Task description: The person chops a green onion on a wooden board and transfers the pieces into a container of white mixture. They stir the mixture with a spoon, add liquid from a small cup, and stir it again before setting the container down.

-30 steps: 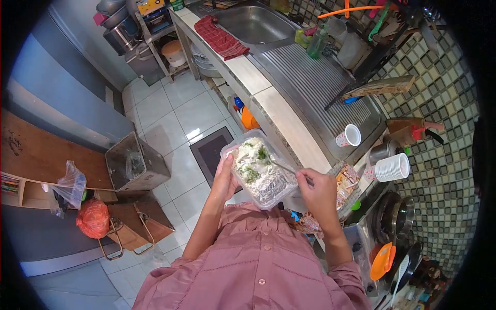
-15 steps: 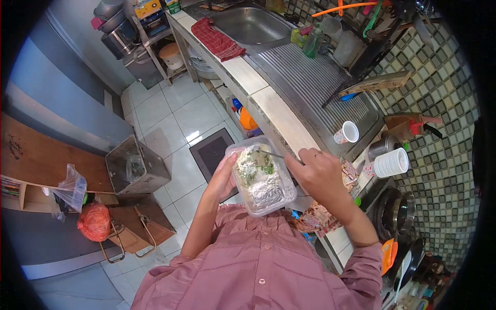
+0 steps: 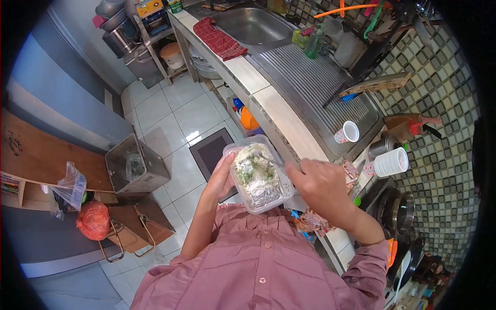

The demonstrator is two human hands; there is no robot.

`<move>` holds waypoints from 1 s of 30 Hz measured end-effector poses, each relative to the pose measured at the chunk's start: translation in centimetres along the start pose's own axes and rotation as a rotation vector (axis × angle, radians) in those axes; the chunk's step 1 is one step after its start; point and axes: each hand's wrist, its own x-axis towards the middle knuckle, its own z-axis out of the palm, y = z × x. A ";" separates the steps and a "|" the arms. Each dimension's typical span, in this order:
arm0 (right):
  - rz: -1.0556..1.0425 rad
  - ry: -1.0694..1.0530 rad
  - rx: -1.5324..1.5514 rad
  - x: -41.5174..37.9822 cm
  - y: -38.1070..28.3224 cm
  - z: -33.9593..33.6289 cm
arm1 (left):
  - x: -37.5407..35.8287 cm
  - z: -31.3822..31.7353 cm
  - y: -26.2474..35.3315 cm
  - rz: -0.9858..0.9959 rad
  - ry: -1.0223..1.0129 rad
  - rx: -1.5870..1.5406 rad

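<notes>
My left hand is closed round the left side of a clear plastic food container, holding it tilted in front of my chest. Inside lies a white, floury powder with chopped green leaves in its upper half. My right hand comes in from the right, fingers curled round the handle of a metal spoon. The spoon's far end is in the green and white mix, blurred and partly hidden.
To the right runs a counter with a steel sink, a red cloth, a single paper cup and a stack of cups. Pans stand lower right. A grey bin and a red plastic bag are at left.
My right hand has shifted slightly right and down with the spoon, now smeared by motion. The green leaves look more spread into the powder. My left hand and the container have barely moved.
</notes>
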 end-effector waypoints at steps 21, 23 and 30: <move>-0.148 -0.111 -0.115 2.1 -0.6 2.0 | -0.3 -0.2 -0.4 -0.079 -0.014 0.061; -0.182 -0.138 -0.113 2.1 -0.6 2.6 | -0.4 0.1 -0.3 -0.080 -0.001 0.069; -0.285 -0.316 -0.041 0.2 -2.4 1.3 | 0.1 -0.4 -1.0 -0.060 0.013 0.022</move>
